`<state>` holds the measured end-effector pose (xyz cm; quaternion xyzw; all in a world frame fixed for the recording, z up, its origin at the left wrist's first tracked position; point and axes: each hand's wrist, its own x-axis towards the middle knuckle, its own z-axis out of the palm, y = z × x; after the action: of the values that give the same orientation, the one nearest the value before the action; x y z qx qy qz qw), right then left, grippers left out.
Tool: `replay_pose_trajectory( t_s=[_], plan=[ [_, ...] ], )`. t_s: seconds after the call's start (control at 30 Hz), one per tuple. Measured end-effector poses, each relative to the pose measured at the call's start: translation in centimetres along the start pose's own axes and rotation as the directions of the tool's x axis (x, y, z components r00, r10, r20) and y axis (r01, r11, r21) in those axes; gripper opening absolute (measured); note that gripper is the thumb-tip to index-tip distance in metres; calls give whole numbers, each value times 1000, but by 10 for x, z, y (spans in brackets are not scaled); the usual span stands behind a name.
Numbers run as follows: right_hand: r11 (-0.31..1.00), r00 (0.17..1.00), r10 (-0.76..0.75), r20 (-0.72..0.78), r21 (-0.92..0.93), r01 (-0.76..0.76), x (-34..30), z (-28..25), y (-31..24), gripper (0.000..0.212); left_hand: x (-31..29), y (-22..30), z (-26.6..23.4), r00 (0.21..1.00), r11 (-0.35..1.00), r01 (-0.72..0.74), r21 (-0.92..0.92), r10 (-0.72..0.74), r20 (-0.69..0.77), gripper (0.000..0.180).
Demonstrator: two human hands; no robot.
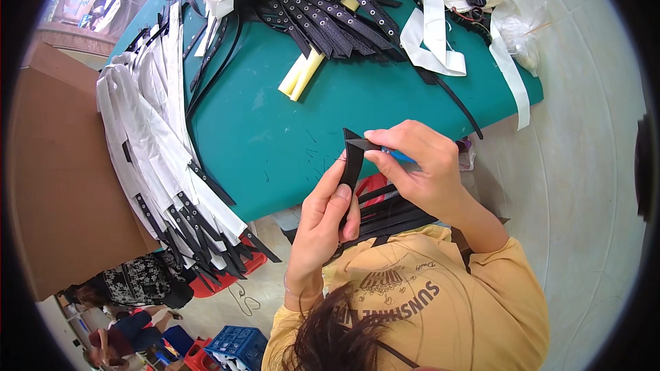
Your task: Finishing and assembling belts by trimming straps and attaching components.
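My left hand [323, 209] is closed round a black strap [352, 165], with the thumb pressed on it and its end standing up past the fingers. Against that end, my right hand [419, 161] pinches what look like small thread snips [364, 143], with a dark pointed tip and some blue showing under the fingers. The tip touches or overlaps the strap; I cannot tell which. Both hands are just over the near edge of the green table [289, 144]. More black straps [375, 218] lie below the hands, across my lap.
Black straps with metal eyelets [323, 24] are heaped at the far side, beside yellow rolls [302, 74] and white strips [433, 41]. A bundle of white strips with black ends [148, 144] hangs off the left edge by a cardboard box [75, 172]. A blue crate [237, 347] stands lower left.
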<state>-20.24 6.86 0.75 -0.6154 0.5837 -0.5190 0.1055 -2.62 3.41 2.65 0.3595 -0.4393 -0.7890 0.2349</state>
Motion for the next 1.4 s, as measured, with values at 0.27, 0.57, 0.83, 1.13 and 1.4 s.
replay_pose_trajectory(
  t_s=[0.27,0.57,0.83,1.13,1.4],
  plan=[
    [1000,999,14,-41,-27,-15,0,2,-1,21,2,8,-1,998,990,59,-124,-58,13,45],
    [999,1000,-18,3,-38,18,-9,8,-9,25,2,7,8,996,995,48,-87,-54,-73,43],
    [974,989,-136,-54,-192,123,-9,11,0,21,4,5,4,999,999,23,48,-21,-48,40],
    [802,943,201,265,508,-313,6,7,-1,27,11,-6,-2,999,996,-35,-77,37,14,41],
    [729,920,303,249,562,-392,-17,1,3,38,10,5,12,990,967,-104,-232,80,-113,21]
  ],
)
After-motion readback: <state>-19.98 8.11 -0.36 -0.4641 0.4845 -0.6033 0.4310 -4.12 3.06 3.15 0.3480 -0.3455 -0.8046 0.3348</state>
